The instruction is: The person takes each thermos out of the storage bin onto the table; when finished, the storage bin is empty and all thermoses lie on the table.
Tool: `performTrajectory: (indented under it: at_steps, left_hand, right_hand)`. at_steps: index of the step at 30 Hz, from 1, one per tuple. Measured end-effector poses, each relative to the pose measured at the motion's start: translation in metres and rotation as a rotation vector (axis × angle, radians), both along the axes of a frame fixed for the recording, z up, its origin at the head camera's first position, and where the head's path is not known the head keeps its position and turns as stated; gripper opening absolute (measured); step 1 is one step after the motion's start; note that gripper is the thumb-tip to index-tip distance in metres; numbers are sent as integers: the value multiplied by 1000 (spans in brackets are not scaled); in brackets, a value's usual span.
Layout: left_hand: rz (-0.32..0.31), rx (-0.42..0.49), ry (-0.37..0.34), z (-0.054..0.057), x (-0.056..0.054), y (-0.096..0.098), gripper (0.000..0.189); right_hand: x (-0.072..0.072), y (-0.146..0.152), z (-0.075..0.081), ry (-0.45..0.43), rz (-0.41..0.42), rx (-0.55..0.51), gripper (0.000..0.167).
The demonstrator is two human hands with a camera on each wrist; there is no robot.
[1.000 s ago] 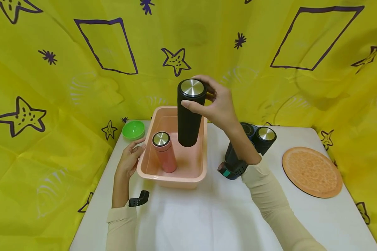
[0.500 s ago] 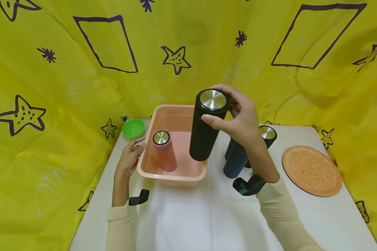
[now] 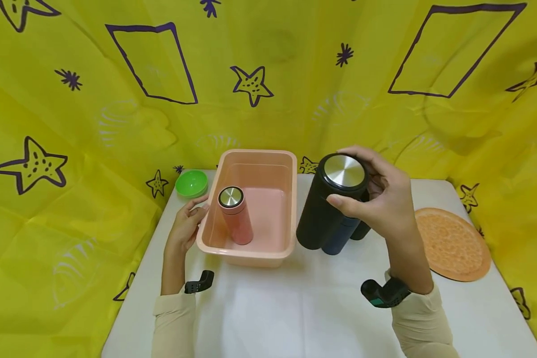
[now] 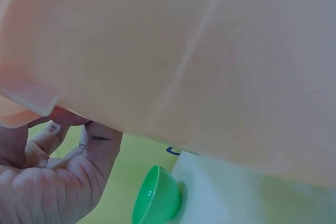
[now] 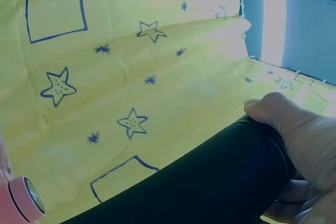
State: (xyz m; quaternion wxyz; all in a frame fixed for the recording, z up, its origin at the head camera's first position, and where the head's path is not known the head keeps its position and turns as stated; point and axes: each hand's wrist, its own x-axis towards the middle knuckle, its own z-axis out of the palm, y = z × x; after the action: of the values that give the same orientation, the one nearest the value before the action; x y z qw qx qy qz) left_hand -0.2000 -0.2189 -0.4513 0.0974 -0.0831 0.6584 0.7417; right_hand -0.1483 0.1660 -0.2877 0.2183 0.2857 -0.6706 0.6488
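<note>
The right hand (image 3: pixel 385 199) has its grip pinching a black vacuum flask (image 3: pixel 319 214) near the top, tilted, just right of the peach basin (image 3: pixel 268 219). The left hand (image 3: pixel 185 226) curls its grip under the basin's left rim. A pink flask (image 3: pixel 239 226) (silver-topped too) stands inside; a navy flask (image 3: pixel 338 237) is partly hidden.

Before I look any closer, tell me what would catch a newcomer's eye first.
Probably the vivid yellow backdrop with dark stars, rising behind the white table. Next might come the big black bottle with a shiny lid, gripped by the right hand to the right of the pink tub. The pink bottle standing inside the tub likely follows.
</note>
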Motion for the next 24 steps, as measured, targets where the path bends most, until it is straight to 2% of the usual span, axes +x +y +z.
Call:
performTrajectory:
  at_steps: [10,15,24]
  left_hand:
    - [2,20,6,1,-2,0,49]
    - [8,14,5,1,-2,-1,49]
    - [8,31,-15,-2,-2,-1,46]
  right_hand:
    - [18,30,-11,42,37,-93,65]
    - [26,44,-21,24,27,-88,68]
    - [37,68,-43,-36,-124,-1,71]
